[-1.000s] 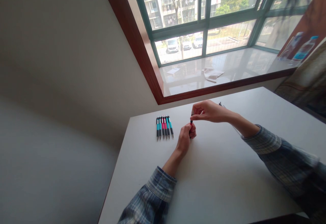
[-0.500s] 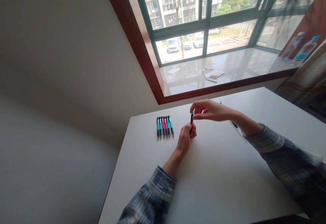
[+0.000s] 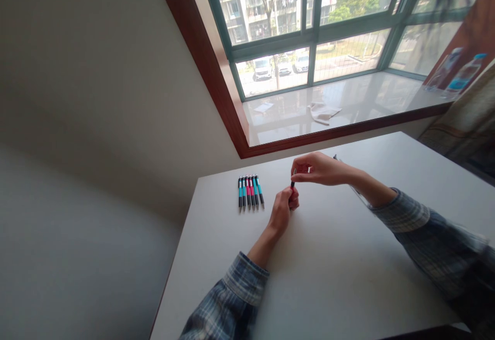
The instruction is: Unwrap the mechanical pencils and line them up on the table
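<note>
My left hand (image 3: 284,207) is closed around a pen (image 3: 293,184) held upright over the white table (image 3: 328,257). Red shows on the pen just above the fist, with black above that; its lower part is hidden in the hand. At the upper end, the thumb and fingers of my right hand (image 3: 315,168) pinch the pen. To the left of my hands, several click pens (image 3: 250,193) lie side by side in a row, turquoise and red with black grips, tips toward me.
Behind my right wrist lies a partly hidden thin object with a pale edge (image 3: 360,196). Beyond the table is a windowsill with a crumpled cloth (image 3: 324,113), a paper (image 3: 264,107) and a plastic bottle (image 3: 466,76) at the right. A wall (image 3: 116,123) borders the left.
My right thumb and fingers have closed in on the pen's upper end, covering more of it. My left hand and the row of pens have stayed in place.
</note>
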Motion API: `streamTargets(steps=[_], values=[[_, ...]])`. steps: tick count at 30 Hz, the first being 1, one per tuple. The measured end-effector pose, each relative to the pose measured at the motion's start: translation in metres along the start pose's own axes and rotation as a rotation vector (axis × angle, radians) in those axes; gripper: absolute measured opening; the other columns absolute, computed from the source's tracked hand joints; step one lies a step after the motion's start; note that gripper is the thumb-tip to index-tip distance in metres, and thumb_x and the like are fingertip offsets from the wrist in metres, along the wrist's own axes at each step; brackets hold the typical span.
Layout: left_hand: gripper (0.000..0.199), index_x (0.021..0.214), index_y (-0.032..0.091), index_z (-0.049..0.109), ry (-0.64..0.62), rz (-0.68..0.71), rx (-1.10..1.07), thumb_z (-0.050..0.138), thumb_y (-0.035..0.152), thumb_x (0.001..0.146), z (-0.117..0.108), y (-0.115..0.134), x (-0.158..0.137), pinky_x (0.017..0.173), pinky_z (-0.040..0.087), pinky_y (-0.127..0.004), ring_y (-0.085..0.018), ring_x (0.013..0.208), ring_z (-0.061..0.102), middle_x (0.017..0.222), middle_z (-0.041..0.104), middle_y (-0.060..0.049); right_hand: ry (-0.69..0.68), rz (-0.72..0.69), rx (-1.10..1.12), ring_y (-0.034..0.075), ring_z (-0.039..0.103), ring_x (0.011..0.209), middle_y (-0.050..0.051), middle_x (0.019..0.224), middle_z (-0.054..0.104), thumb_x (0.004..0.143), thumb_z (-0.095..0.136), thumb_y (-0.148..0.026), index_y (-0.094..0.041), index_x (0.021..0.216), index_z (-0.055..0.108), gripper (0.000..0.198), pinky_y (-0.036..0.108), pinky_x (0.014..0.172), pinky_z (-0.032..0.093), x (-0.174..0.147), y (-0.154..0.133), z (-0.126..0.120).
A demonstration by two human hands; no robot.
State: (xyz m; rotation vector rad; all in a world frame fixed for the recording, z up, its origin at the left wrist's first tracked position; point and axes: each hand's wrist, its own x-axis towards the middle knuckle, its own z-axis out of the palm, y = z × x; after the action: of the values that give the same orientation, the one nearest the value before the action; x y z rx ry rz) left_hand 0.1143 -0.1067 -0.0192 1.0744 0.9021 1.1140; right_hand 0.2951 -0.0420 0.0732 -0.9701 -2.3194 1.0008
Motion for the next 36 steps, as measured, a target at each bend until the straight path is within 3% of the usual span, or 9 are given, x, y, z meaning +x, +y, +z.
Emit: streamTargets(steps=[5,9,13,17,21,25,29,33,36], values=[[0.030,0.068,0.020,0.042,0.005,0.011,0.017,0.045,0.041,0.090,-0.0001,0.0003,-0.0003,0.056,0.022,-0.029,-0.012,0.057,0.028,0.062,0.032,0.004,-0.032,-0.027,0.014,0.015,0.052,0.068,0.002,0.077,0.065,0.087,0.069,-0.059,-0.019,0.105,0.073,0.044,0.028,0.062,0.037,0.0007,0.0025,0.0012],[0.029,0.068,0.020,0.042,-0.006,0.010,0.029,0.044,0.039,0.090,-0.0002,0.0003,-0.0006,0.056,0.021,-0.029,-0.012,0.057,0.027,0.062,0.032,0.004,0.012,-0.003,-0.058,0.014,0.048,0.064,0.000,0.070,0.059,0.086,0.070,-0.059,-0.018,0.088,0.071,0.041,0.028,0.059,0.034,0.0009,0.0035,0.0025],[0.030,0.068,0.021,0.040,0.003,0.018,0.032,0.043,0.039,0.091,-0.0001,0.0003,-0.0005,0.056,0.020,-0.030,-0.012,0.057,0.027,0.062,0.032,0.004,-0.012,-0.023,-0.015,0.014,0.049,0.065,0.000,0.073,0.061,0.085,0.071,-0.057,-0.019,0.102,0.072,0.041,0.027,0.060,0.034,0.0007,0.0022,0.0027],[0.029,0.068,0.020,0.042,-0.002,0.018,0.040,0.042,0.038,0.092,0.0001,0.0003,-0.0005,0.056,0.021,-0.030,-0.012,0.057,0.028,0.062,0.032,0.004,0.008,-0.009,-0.084,0.013,0.048,0.063,0.000,0.070,0.060,0.085,0.071,-0.056,-0.018,0.086,0.071,0.038,0.028,0.059,0.033,0.0004,0.0005,0.0017],[0.030,0.068,0.020,0.040,0.005,0.027,0.032,0.042,0.038,0.092,-0.0007,-0.0008,-0.0005,0.056,0.022,-0.030,-0.012,0.057,0.028,0.062,0.032,0.004,-0.024,-0.036,-0.062,0.013,0.049,0.064,-0.001,0.072,0.059,0.085,0.072,-0.054,-0.019,0.096,0.072,0.036,0.027,0.059,0.033,0.0008,0.0012,0.0013],[0.031,0.068,0.020,0.041,-0.001,0.031,0.032,0.043,0.040,0.092,-0.0015,-0.0011,-0.0009,0.057,0.023,-0.030,-0.012,0.057,0.028,0.063,0.032,0.004,-0.007,-0.018,-0.079,0.013,0.045,0.062,-0.002,0.068,0.056,0.085,0.072,-0.054,-0.018,0.086,0.071,0.035,0.028,0.059,0.031,0.0016,0.0024,0.0021],[0.034,0.067,0.021,0.041,0.001,0.025,0.031,0.045,0.044,0.092,-0.0015,-0.0002,-0.0012,0.056,0.023,-0.029,-0.012,0.057,0.029,0.062,0.032,0.004,-0.040,-0.038,-0.028,0.013,0.048,0.064,-0.002,0.070,0.058,0.086,0.071,-0.053,-0.020,0.102,0.073,0.037,0.028,0.060,0.032,0.0019,0.0026,0.0025],[0.033,0.068,0.020,0.043,-0.001,0.028,0.031,0.045,0.044,0.092,-0.0017,-0.0004,-0.0012,0.057,0.025,-0.029,-0.012,0.057,0.031,0.062,0.034,0.003,-0.028,-0.015,-0.070,0.013,0.044,0.062,-0.002,0.067,0.055,0.084,0.072,-0.054,-0.018,0.085,0.073,0.036,0.028,0.058,0.030,0.0015,0.0021,0.0019],[0.034,0.067,0.020,0.042,0.004,0.026,0.020,0.047,0.044,0.091,-0.0018,-0.0008,-0.0010,0.056,0.025,-0.029,-0.012,0.057,0.031,0.062,0.035,0.003,-0.045,-0.035,-0.023,0.013,0.047,0.064,-0.001,0.071,0.057,0.085,0.072,-0.054,-0.019,0.099,0.074,0.039,0.028,0.059,0.031,0.0010,0.0011,0.0015]])
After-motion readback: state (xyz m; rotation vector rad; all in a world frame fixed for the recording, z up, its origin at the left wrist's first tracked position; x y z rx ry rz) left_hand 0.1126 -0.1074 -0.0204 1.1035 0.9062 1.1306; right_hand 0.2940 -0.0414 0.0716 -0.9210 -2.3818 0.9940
